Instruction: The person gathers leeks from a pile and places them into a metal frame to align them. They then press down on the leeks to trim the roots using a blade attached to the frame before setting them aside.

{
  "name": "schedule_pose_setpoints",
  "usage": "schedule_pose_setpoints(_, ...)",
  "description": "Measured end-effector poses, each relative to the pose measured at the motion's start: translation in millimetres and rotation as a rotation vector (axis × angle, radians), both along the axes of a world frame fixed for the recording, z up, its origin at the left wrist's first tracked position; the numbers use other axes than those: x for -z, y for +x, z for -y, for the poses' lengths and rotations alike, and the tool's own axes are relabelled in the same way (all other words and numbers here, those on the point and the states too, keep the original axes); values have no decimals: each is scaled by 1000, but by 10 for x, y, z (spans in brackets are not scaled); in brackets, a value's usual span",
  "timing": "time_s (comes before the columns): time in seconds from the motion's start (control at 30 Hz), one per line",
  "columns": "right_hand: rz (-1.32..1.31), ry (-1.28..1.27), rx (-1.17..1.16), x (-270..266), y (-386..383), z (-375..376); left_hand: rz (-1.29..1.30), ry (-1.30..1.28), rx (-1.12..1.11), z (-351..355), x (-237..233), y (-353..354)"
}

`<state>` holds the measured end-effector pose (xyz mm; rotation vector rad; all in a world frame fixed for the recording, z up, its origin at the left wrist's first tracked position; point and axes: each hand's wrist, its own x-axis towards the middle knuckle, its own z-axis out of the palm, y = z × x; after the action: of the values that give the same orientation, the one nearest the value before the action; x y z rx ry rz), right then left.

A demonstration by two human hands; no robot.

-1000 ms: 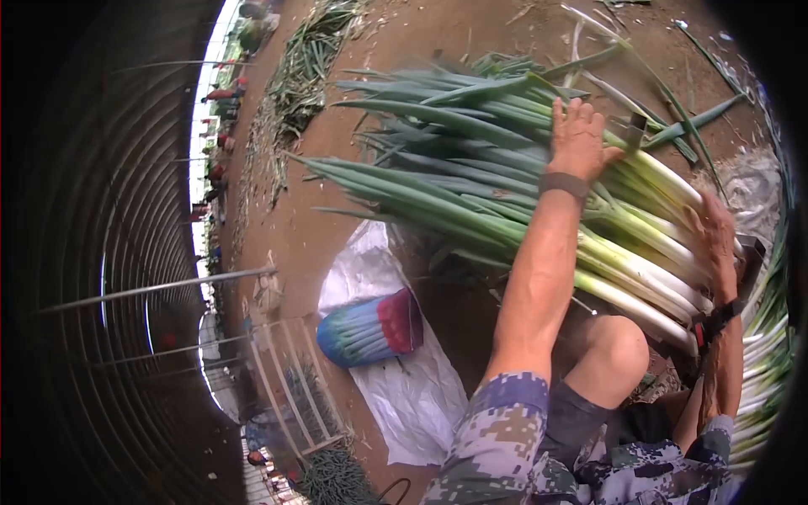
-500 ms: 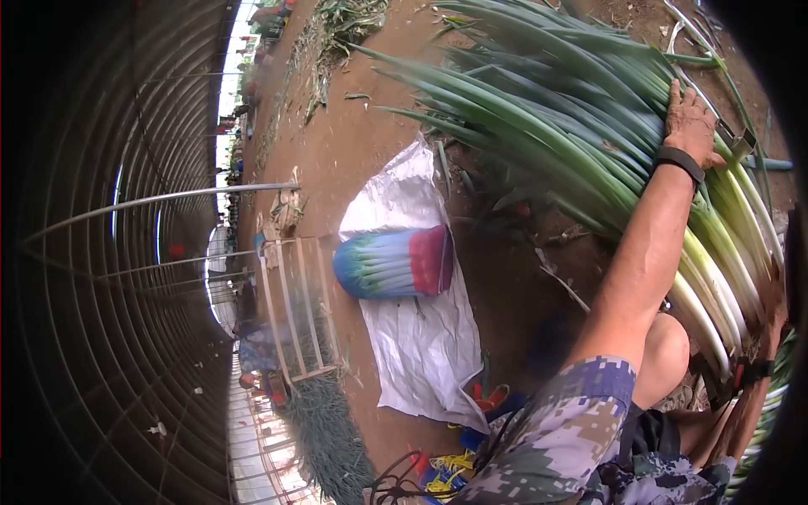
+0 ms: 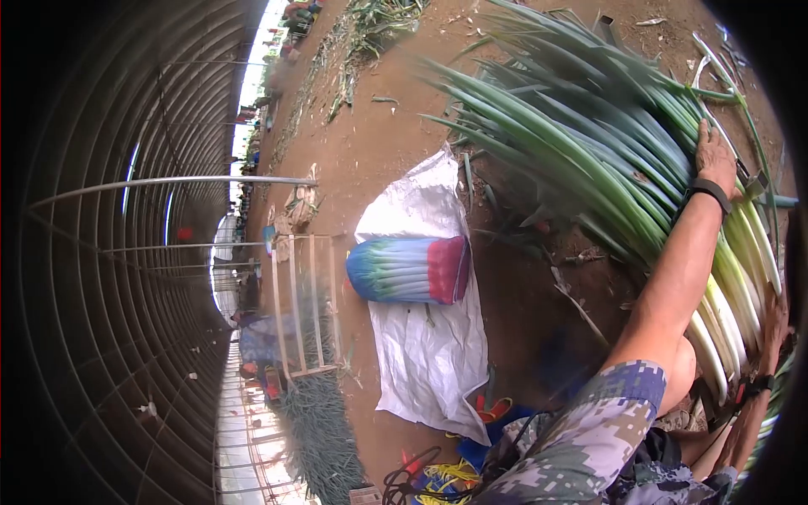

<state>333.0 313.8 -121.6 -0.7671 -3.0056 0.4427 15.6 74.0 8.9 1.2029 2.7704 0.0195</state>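
A large bundle of long green onions [image 3: 606,160] lies at the upper right, leaves toward the left and white stalks [image 3: 741,261] toward the right. My left hand [image 3: 717,160], with a dark wristband, lies on top where green turns to white, fingers stretched out along the stalks. Just beside it is a small metal bracket [image 3: 756,183]. My right hand [image 3: 776,316] is at the right edge, against the white root ends. Its fingers are dark and partly hidden, so I cannot make out its grip.
A white woven sack [image 3: 421,362] lies on the soil, with a blue, green and red printed roll [image 3: 408,269] on it. Beyond are a pale slatted frame [image 3: 307,303] and piled green onions [image 3: 324,438]. Yellow cords [image 3: 446,480] lie near my knee [image 3: 680,374]. A metal pole [image 3: 177,189] crosses the left.
The whole view has shifted, so the sack and onions appear further right. My left hand stays at the same place on the bundle. My right hand shows more clearly by the root ends.
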Motion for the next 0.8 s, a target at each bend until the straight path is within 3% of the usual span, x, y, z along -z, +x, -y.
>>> schedule_pose_setpoints(0.1,-16,16,14,-51,18,-12,91,42,-47,-61,-51,128)
schedule_pose_setpoints(0.2,-47,35,53,-156,65,13,607,729,-120,98,-612,308)
schedule_pose_setpoints(0.27,-114,54,42,-98,85,-14,315,611,-20,380,-909,610)
schedule_pose_setpoints(0.3,-150,145,79,-67,74,15,143,684,-35,481,-819,782)
schedule_pose_setpoints(0.33,-29,-27,118,-434,-27,176,74,622,-58,651,-875,925)
schedule_pose_setpoints(0.47,-63,-27,84,-377,-32,90,-78,447,-203,1303,-599,1373)
schedule_pose_setpoints(0.53,-92,-131,26,-403,-39,105,-191,551,-140,1443,-370,1439)
schedule_pose_setpoints(0.63,-37,-245,29,-487,-70,100,-184,531,-168,1352,-368,1366)
schedule_pose_setpoints(0.67,-63,-159,-3,-391,-41,29,-122,489,-171,1333,-348,1337)
schedule_pose_setpoints(0.73,-122,14,-56,-466,-20,74,57,648,-203,1353,-577,1376)
schedule_pose_setpoints(0.8,-261,36,-126,-547,37,72,23,780,-198,1329,-752,1543)
